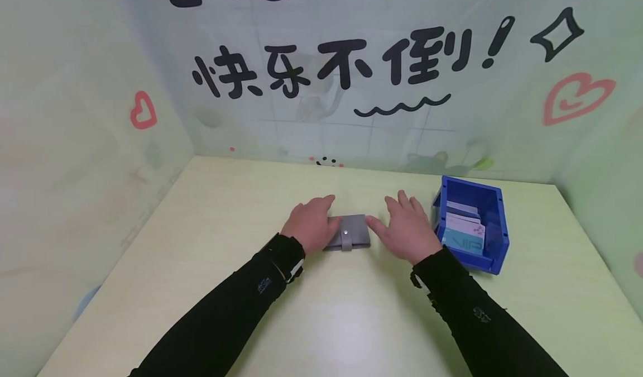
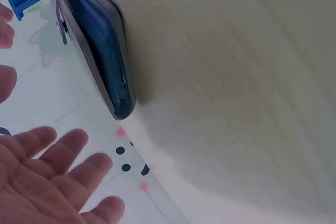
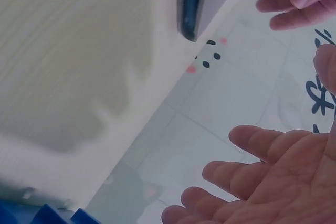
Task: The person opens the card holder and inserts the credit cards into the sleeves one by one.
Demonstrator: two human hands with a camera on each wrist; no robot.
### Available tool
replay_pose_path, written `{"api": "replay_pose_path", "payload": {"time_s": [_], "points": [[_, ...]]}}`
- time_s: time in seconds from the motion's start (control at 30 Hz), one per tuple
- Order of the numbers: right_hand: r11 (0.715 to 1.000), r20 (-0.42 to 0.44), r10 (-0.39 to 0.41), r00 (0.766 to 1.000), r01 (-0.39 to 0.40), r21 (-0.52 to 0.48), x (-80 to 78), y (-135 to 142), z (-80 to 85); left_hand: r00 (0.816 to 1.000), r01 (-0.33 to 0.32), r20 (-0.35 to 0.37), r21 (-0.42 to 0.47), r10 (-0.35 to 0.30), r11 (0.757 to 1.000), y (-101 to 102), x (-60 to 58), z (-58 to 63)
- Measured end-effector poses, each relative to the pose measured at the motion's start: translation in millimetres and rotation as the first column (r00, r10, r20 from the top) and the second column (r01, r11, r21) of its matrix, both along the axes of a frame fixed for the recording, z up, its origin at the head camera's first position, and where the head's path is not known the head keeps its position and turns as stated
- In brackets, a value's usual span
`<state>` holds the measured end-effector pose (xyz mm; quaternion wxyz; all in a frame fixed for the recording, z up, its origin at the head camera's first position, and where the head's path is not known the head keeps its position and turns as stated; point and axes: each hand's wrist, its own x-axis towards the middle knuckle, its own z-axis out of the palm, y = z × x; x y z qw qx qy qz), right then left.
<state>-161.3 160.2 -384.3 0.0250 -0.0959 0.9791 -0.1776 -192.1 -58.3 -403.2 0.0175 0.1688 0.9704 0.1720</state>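
A grey card holder [image 1: 358,233] with a snap strap lies closed on the table between the two hands. In the left wrist view, the side of the card holder [image 2: 97,45] shows dark blue sleeves between its covers. My left hand [image 1: 312,224] hovers at its left end, fingers extended; the thumb overlaps it in the head view, but I cannot tell whether it touches. To the right, my right hand [image 1: 408,229] is held with fingers spread and its thumb tip close to the holder's right edge. Both palms, the left [image 2: 47,177] and right [image 3: 283,177], hold nothing.
A blue plastic bin [image 1: 494,232] stands right of the right hand, with several cards [image 1: 463,233] inside. The pale wooden table [image 1: 331,315] meets a printed backdrop [image 1: 321,125] at its rear, with further backdrop panels on both sides.
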Motion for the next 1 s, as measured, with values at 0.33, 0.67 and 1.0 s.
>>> {"api": "replay_pose_path", "payload": {"time_s": [0.33,0.67,1.0], "points": [[0.996,0.052,0.063,0.997,-0.060,-0.060,11.2,-7,2.0,0.994,0.103,0.043,0.019,-0.103,0.995,-6,20.9,-9.7],[0.991,0.054,0.115,0.992,-0.111,-0.081,22.5,-13,5.1,0.980,0.180,-0.068,-0.098,-0.187,0.979,-7,32.6,-14.0],[0.979,0.066,0.161,0.985,-0.151,-0.139,25.7,-23,7.2,0.971,0.194,-0.105,-0.192,-0.216,0.962,1,39.3,-12.4]]}}
